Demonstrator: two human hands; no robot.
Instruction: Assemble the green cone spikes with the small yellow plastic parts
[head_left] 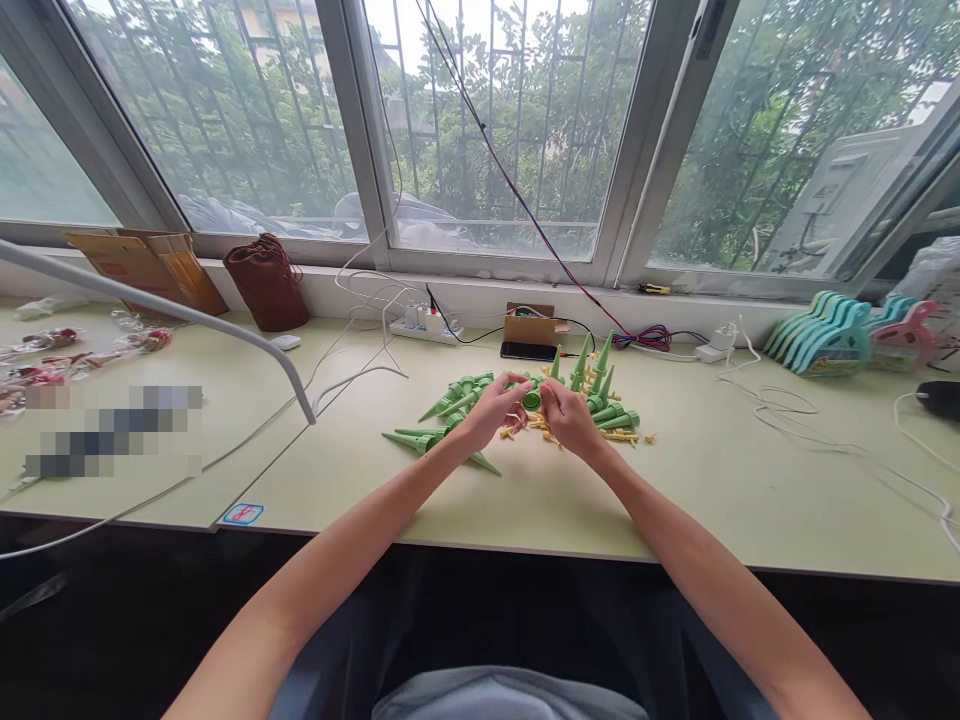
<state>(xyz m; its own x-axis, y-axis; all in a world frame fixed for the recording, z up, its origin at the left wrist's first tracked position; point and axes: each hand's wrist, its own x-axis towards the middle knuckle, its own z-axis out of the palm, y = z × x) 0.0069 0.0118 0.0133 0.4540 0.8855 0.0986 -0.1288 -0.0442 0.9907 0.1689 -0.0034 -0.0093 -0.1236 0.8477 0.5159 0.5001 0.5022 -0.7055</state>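
Observation:
Above the table, my left hand [498,408] is closed around a green plastic spike [532,400], whose round hollow end faces me. My right hand [567,412] is closed in a pinch right beside that end; whatever sits between its fingertips is hidden. To the left of my hands lies a loose pile of green spikes [420,440], their tapered points outward. More green spikes [600,372] stand or lie on the right, some upright. Small yellow plastic pieces [621,436] are scattered under and beside my hands.
Behind the piles are a phone [527,351], a small cardboard box [531,325] and a power strip [426,322]. A brown pouch [266,283] stands left; teal hangers [821,335] lie right. White cables [847,450] cross the table, and a grey curved tube [187,320] spans the left side.

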